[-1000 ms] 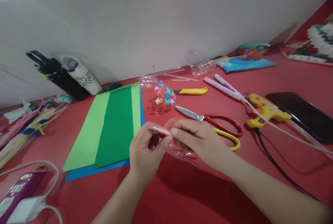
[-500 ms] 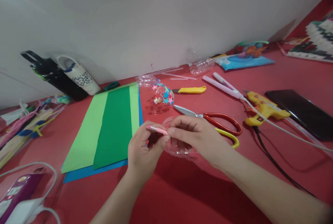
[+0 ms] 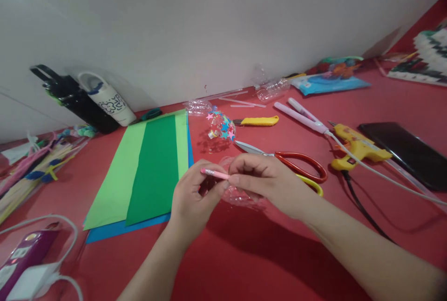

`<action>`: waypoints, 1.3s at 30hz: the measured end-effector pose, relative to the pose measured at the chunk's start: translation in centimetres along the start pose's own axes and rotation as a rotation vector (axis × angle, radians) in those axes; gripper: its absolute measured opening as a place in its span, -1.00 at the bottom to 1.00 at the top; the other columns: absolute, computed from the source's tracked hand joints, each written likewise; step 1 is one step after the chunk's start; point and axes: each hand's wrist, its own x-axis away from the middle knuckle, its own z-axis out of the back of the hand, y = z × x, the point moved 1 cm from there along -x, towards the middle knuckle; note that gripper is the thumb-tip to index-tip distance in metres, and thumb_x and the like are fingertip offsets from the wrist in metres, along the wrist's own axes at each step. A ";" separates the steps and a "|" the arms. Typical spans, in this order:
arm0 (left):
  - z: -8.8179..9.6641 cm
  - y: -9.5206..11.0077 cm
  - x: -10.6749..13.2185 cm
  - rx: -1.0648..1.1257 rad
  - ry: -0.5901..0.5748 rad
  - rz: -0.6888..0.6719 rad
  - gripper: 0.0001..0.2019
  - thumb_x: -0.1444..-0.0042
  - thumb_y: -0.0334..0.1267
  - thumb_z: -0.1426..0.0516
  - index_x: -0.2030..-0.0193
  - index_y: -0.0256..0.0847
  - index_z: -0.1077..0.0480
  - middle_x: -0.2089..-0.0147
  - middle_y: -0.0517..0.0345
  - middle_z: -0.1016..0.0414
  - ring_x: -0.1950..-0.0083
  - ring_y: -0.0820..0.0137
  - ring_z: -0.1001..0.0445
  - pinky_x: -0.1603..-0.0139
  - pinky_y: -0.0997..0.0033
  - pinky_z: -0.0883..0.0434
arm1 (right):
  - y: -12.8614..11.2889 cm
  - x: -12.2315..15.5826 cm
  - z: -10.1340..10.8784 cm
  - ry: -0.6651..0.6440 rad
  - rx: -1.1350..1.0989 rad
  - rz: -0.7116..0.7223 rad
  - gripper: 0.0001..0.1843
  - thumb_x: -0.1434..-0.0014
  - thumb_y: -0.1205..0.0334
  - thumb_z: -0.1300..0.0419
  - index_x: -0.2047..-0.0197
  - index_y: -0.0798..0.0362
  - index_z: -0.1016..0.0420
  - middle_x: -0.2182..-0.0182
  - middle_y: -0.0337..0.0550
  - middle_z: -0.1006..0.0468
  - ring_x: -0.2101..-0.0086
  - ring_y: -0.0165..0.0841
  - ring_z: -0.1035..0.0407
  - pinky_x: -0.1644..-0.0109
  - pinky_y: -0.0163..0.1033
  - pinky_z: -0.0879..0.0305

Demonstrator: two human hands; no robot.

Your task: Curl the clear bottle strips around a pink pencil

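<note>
My left hand [image 3: 193, 201] and my right hand [image 3: 265, 182] meet above the red table [image 3: 244, 254]. Together they pinch a thin pink stick [image 3: 213, 174], its free end pointing left past my left thumb. Under my right palm lies a clear plastic bottle piece [image 3: 240, 196], partly hidden by the fingers. Just behind my right hand lie red-handled scissors [image 3: 296, 163] and a yellow handle beside them.
Green and blue paper sheets [image 3: 150, 170] lie left of my hands. A clear ornament with coloured stars [image 3: 220, 126], a yellow cutter [image 3: 258, 121], a yellow glue gun [image 3: 356, 148] with cable, a pink iron [image 3: 302, 117] and a dark phone [image 3: 408, 152] sit behind and right.
Both hands have kept their pinch on the pink stick. They shifted only slightly, and the view rocked a little.
</note>
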 end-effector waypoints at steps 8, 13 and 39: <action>0.0 -0.1 0.0 0.014 0.039 0.041 -0.96 -0.06 -0.32 -0.19 0.39 -0.17 -0.39 0.39 0.21 -0.35 0.39 0.47 -0.32 0.43 0.49 -0.26 | 0.2 0.2 -0.1 0.012 0.164 0.027 -0.80 -0.24 0.16 -0.08 0.40 0.04 -0.33 0.59 -0.37 -0.23 0.61 -0.53 -0.10 0.52 -0.37 -0.04; -0.2 -0.1 -0.1 -0.006 0.067 0.040 -0.95 -0.05 -0.34 -0.19 0.40 -0.17 -0.39 0.42 0.25 -0.35 0.43 0.49 -0.30 0.44 0.50 -0.25 | -0.4 0.4 -0.2 0.032 0.344 0.118 -0.79 -0.26 0.24 -0.03 0.43 0.03 -0.32 0.56 -0.34 -0.29 0.55 -0.49 -0.17 0.45 -0.37 -0.08; -0.5 -0.2 -0.3 -0.180 0.023 -0.130 -0.86 -0.09 -0.44 -0.10 0.24 -0.14 -0.38 0.19 0.12 -0.35 0.16 0.37 -0.36 0.17 0.36 -0.35 | -0.5 0.3 0.0 0.266 0.476 0.166 -0.79 -0.23 0.17 -0.08 0.41 0.03 -0.38 0.60 -0.33 -0.28 0.58 -0.47 -0.12 0.48 -0.34 -0.05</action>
